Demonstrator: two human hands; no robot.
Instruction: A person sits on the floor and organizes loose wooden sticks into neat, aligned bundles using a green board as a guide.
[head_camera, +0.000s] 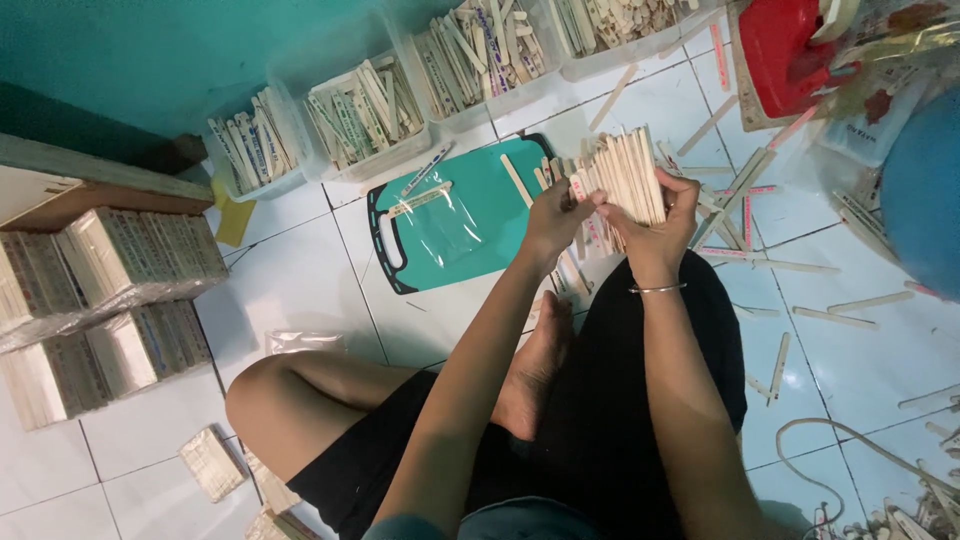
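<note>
A bundle of sticks is gripped above the tiled floor by both hands: right hand closed around it, left hand pinching its left edge. A teal board lies left; tubs sit farther off.

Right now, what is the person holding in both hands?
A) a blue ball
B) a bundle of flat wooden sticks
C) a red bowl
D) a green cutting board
B: the left hand and right hand both grip a bundle of flat wooden sticks above the white tiled floor.
</note>
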